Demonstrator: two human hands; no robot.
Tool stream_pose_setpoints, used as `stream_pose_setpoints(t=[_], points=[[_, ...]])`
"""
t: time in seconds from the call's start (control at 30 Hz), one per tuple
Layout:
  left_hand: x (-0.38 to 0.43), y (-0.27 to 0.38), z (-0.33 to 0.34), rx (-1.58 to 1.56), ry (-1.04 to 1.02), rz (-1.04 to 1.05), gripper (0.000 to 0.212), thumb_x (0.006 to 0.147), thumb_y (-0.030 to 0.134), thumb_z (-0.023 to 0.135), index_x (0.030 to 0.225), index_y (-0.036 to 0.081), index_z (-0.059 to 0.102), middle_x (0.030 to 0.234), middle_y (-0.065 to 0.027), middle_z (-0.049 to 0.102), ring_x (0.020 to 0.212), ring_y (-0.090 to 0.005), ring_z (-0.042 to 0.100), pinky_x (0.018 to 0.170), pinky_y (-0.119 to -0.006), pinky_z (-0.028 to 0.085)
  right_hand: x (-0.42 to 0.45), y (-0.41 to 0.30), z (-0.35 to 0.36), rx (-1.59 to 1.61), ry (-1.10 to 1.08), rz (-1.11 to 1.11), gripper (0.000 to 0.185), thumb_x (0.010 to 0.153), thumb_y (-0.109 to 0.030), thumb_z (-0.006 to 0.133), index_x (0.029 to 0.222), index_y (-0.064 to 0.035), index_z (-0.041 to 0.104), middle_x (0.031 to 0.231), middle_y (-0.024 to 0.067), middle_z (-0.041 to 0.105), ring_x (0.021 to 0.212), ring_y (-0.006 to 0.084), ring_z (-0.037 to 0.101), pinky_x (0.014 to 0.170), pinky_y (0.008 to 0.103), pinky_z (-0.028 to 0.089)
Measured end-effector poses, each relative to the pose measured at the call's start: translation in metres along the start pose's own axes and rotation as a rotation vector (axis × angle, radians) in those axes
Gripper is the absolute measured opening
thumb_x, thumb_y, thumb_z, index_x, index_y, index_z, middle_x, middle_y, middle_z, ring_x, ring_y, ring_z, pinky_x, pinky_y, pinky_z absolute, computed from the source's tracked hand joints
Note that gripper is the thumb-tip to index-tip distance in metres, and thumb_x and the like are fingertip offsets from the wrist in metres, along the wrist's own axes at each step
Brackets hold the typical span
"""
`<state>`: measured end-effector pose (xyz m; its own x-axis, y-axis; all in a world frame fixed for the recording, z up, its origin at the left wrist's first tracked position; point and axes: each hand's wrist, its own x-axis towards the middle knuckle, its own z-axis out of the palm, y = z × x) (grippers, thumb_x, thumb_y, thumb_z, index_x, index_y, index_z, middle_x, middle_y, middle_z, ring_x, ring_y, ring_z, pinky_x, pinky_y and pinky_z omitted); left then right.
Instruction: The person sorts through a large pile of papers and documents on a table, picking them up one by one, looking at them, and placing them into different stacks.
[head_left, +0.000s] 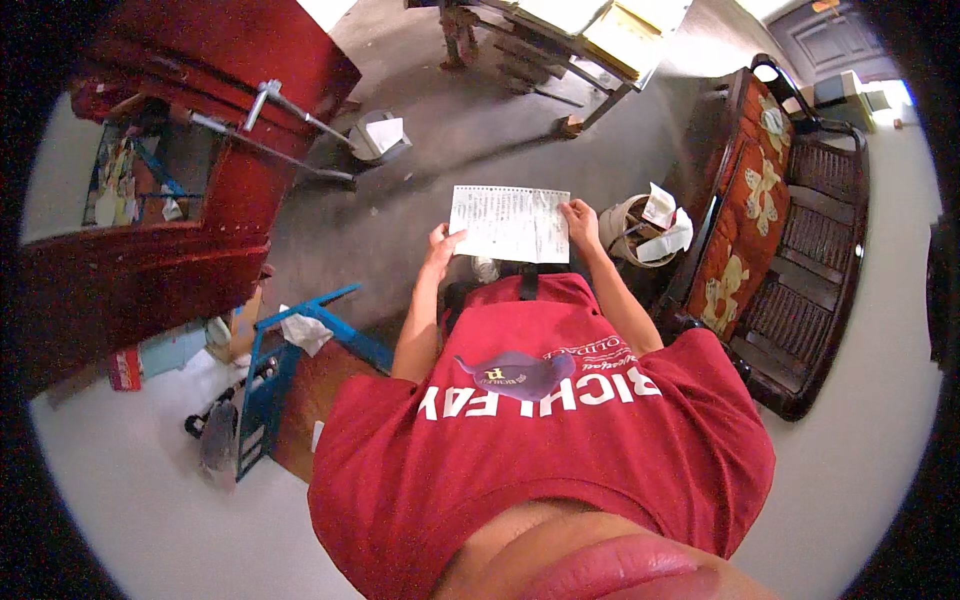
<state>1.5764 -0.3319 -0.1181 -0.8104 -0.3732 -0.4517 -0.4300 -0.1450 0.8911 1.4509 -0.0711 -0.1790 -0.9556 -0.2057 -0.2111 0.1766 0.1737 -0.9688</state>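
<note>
A sheet of paper with a row of punched holes (510, 225) is stretched between my two hands in front of my red T-shirt. It bears writing and a few creases. My left hand (444, 247) pinches its lower left corner, thumb on top. On the opposite edge, near the upper right corner, my right hand (580, 223) grips it between thumb and fingers. Part of a shoe (486, 268) shows just below the sheet.
Right of my right hand stands a waste bucket (619, 225) holding crumpled paper, beside a dark wooden bench (814, 300) with a floral cushion. Left are a red wooden cabinet (300, 60), a blue metal frame (259, 405) and a crutch-like metal frame (289, 109). A table (600, 79) bears papers ahead.
</note>
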Motion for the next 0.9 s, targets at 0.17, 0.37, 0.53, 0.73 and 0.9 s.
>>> stream_pose_setpoints(t=[0.17,0.37,0.53,0.73,0.9], points=[[0.030,0.033,0.008,-0.078,-0.203,-0.176,0.031,0.072,0.019,0.062,0.092,-0.003,0.055,0.081,-0.0070,0.060,0.069,-0.0119,0.057,0.063,-0.023,0.044,0.036,0.011,-0.001,0.033,0.058,0.051,0.019,0.078,-0.018,0.057,0.077,0.0007,0.054,0.062,0.0008,0.053,0.056,0.0066,0.044,0.049,0.0216,0.036],[0.114,0.052,-0.017,0.033,-0.146,-0.205,0.032,0.073,0.025,0.062,0.089,-0.003,0.058,0.076,-0.0022,0.060,0.063,-0.0085,0.054,0.055,-0.022,0.041,0.117,0.020,0.032,-0.035,0.068,0.033,0.017,0.079,-0.017,0.056,0.077,-0.0003,0.055,0.062,0.0003,0.053,0.054,0.0053,0.043,0.048,0.0204,0.035],[0.173,0.071,-0.022,0.235,-0.137,-0.136,0.027,0.078,0.020,0.055,0.093,-0.002,0.057,0.082,-0.0048,0.060,0.070,-0.0105,0.055,0.063,-0.024,0.043,0.183,0.004,0.047,0.150,-0.033,0.130,0.015,0.079,-0.015,0.054,0.074,-0.0003,0.054,0.063,0.0003,0.053,0.054,0.0054,0.043,0.048,0.0209,0.035],[0.210,0.150,0.020,-0.028,-0.093,-0.182,0.024,0.074,0.012,0.054,0.094,0.000,0.050,0.075,-0.0039,0.057,0.064,-0.0115,0.054,0.049,-0.024,0.046,0.266,-0.002,0.048,-0.032,-0.042,0.017,0.015,0.080,-0.015,0.053,0.074,-0.0015,0.054,0.062,-0.0012,0.052,0.055,0.0045,0.043,0.049,0.0204,0.035],[0.246,0.145,0.003,-0.016,0.028,-0.181,0.029,0.077,0.020,0.053,0.098,0.000,0.051,0.079,-0.0051,0.056,0.060,-0.0099,0.053,0.045,-0.022,0.047,0.309,-0.058,0.064,-0.058,-0.089,0.049,0.016,0.080,-0.016,0.054,0.075,-0.0005,0.053,0.062,0.0002,0.054,0.055,0.0052,0.044,0.050,0.0211,0.037]])
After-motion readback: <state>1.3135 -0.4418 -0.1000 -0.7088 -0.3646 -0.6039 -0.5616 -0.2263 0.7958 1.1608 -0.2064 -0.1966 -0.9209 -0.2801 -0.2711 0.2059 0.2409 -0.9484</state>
